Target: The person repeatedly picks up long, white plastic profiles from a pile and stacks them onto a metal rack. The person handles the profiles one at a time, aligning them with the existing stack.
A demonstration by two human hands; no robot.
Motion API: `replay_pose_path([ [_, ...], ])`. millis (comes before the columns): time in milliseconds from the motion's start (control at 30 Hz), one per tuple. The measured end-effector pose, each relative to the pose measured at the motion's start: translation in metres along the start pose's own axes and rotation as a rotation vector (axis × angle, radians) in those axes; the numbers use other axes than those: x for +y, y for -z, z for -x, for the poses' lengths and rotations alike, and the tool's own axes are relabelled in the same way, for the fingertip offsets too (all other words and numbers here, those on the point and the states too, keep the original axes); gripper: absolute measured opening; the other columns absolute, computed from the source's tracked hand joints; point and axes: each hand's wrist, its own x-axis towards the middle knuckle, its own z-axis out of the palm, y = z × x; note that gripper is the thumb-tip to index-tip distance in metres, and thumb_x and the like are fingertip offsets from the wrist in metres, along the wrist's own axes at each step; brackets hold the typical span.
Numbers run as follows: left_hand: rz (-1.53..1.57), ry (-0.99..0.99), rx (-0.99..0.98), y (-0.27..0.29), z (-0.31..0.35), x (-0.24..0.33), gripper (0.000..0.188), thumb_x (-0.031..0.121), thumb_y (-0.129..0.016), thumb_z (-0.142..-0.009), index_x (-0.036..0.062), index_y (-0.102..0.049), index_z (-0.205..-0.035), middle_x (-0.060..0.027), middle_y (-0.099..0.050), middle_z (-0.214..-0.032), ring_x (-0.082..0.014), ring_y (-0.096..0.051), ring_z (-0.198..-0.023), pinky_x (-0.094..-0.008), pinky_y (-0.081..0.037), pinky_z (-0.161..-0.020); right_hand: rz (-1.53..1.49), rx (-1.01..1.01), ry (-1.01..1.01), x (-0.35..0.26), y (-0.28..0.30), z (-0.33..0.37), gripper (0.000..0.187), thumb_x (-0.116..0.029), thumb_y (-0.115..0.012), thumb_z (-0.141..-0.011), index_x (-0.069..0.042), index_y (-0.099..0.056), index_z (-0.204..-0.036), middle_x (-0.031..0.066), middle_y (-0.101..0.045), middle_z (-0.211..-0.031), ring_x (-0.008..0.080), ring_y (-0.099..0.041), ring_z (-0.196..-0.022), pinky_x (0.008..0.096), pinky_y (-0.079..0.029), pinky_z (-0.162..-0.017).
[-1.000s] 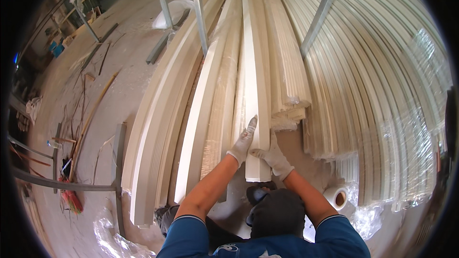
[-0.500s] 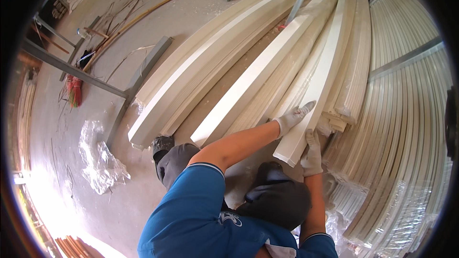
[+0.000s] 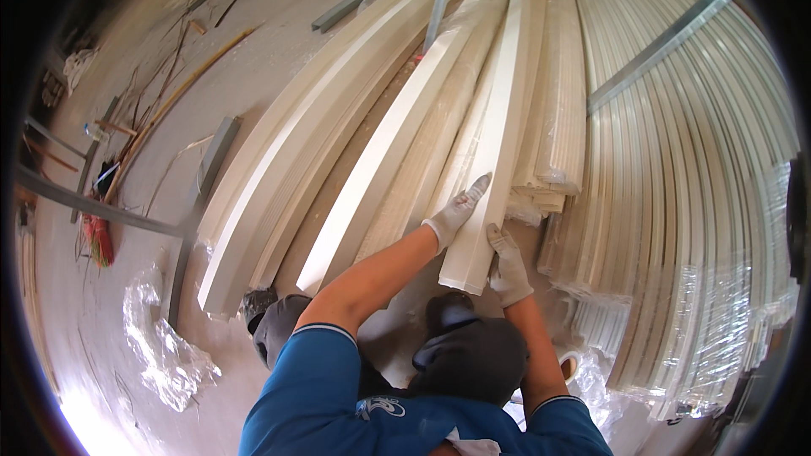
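A long white strip [image 3: 500, 118], box-shaped in section, runs away from me with its near end raised between my hands. My left hand [image 3: 459, 213], in a pale glove, grips its left edge, fingers along the top and side. Close to the near end, my right hand [image 3: 509, 266], also gloved, presses against the right side; its lower fingers are hidden behind the strip. Just left lies another bundle of white strips [image 3: 376, 177], partly wrapped in clear film.
Further left lies a third stack of strips [image 3: 253, 232]. Film-wrapped strips [image 3: 676, 228] fill the right side, crossed by a grey metal bar [image 3: 663, 46]. Crumpled clear film [image 3: 165, 346], a metal bar [image 3: 203, 194] and a red broom head [image 3: 98, 241] lie on the left floor.
The whole view has swung, so everything sits further left in the picture. Both hands keep nearly the same places on the strip.
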Motion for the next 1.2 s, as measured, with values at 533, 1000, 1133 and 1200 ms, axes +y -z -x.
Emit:
replay_pose_path([
  [533,-0.005,-0.014,0.059,0.000,-0.007,-0.010,0.075,0.061,-0.045,-0.098,0.0142,-0.030,-0.155,-0.0012,-0.031,-0.159,-0.0155,-0.029,-0.144,-0.0292,-0.023,-0.117,1.768,0.752,0.806,-0.144,0.052,-0.061,0.079,-0.047,-0.060,-0.092,0.002,-0.033,-0.147,0.0256,-0.038,-0.148,0.0388,-0.036,-0.138,0.0474,-0.032,-0.113],
  [1000,0.048,0.004,0.021,0.002,-0.007,-0.006,0.072,0.057,-0.043,-0.100,0.0125,-0.030,-0.155,-0.0057,-0.033,-0.157,-0.0180,-0.031,-0.143,-0.0309,-0.027,-0.116,0.605,-0.008,0.048,-0.024,0.030,-0.009,0.105,-0.041,-0.075,-0.085,0.002,-0.011,-0.154,0.0211,-0.038,-0.149,0.0293,-0.044,-0.135,0.0368,-0.039,-0.108],
  [1133,0.018,0.096,0.100,-0.010,-0.007,-0.002,0.056,0.036,-0.033,-0.107,0.0053,-0.029,-0.154,-0.0064,-0.031,-0.158,-0.0190,-0.030,-0.145,-0.0301,-0.028,-0.114,0.317,-0.027,0.099,0.000,0.001,0.016,0.113,-0.029,-0.081,-0.081,-0.002,0.000,-0.155,0.0174,-0.037,-0.148,0.0266,-0.045,-0.132,0.0346,-0.042,-0.106],
  [1200,0.102,0.066,0.070,-0.005,-0.014,-0.016,0.051,0.026,-0.029,-0.107,0.0025,-0.028,-0.153,-0.0067,-0.029,-0.159,-0.0194,-0.029,-0.145,-0.0308,-0.028,-0.115,0.278,0.002,0.104,-0.004,-0.010,0.020,0.116,-0.020,-0.083,-0.078,-0.004,0.002,-0.156,0.0158,-0.039,-0.146,0.0248,-0.046,-0.130,0.0340,-0.043,-0.105],
])
